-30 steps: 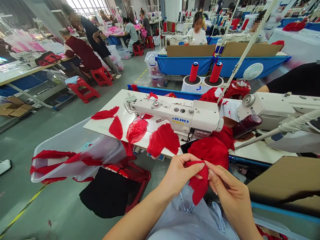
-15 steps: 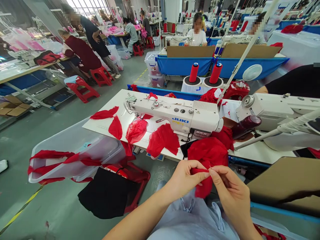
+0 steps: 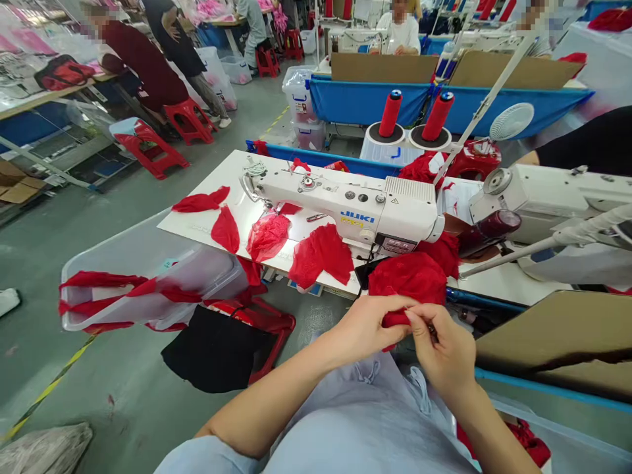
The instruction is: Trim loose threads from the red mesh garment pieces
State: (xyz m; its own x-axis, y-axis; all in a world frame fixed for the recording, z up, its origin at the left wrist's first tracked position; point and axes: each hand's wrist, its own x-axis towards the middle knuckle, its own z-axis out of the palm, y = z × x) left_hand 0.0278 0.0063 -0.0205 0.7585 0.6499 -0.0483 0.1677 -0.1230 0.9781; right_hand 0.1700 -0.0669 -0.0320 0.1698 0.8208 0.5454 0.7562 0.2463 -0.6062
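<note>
Both hands meet in front of my lap over a small piece of red fabric (image 3: 395,320). My left hand (image 3: 375,327) is closed round it from the left, thumb below and fingers above. From the right, my right hand (image 3: 442,345) pinches its edge close to my left fingertips. The fingers hide most of the piece. Just beyond them a larger bunched red cloth (image 3: 407,276) lies at the table edge. Behind that stands a white sewing machine (image 3: 340,204), with several sheer red pieces (image 3: 323,257) spread on its white table (image 3: 197,227).
To the left, a clear plastic bin (image 3: 118,263) has red strips over its rim. A red stool (image 3: 276,329) carries a black cloth (image 3: 212,352). Cardboard (image 3: 553,342) stands at my right. Two red thread cones (image 3: 392,113) stand behind the machine. Several people sit or stand farther off.
My hands have drawn closer together, and the red fabric that hung below them is now mostly gathered up. The camera view has tilted downward.
</note>
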